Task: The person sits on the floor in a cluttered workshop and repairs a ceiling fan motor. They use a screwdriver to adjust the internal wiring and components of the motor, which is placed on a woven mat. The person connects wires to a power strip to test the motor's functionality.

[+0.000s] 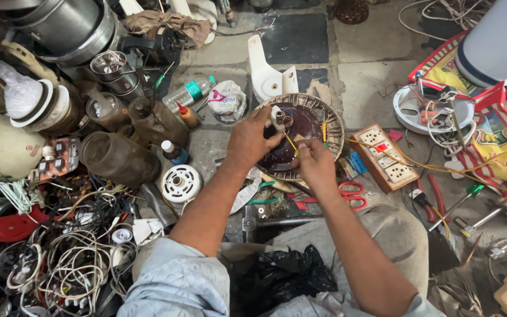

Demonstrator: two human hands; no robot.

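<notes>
Reaching forward over the cluttered floor, the left hand (252, 141) closes around a small white part (277, 117) atop the round, likely heavy and rigid fan motor (305, 126), best steadied by its rim, while the right hand (315, 164) pinches a thin, limp yellow wire (290, 144).

Single head-worn camera looking steeply down from above, sitting close over both forearms, facing the cluttered grey stone floor (359, 82), round dark-red motor disc (300, 126) sitting mid-frame
</notes>
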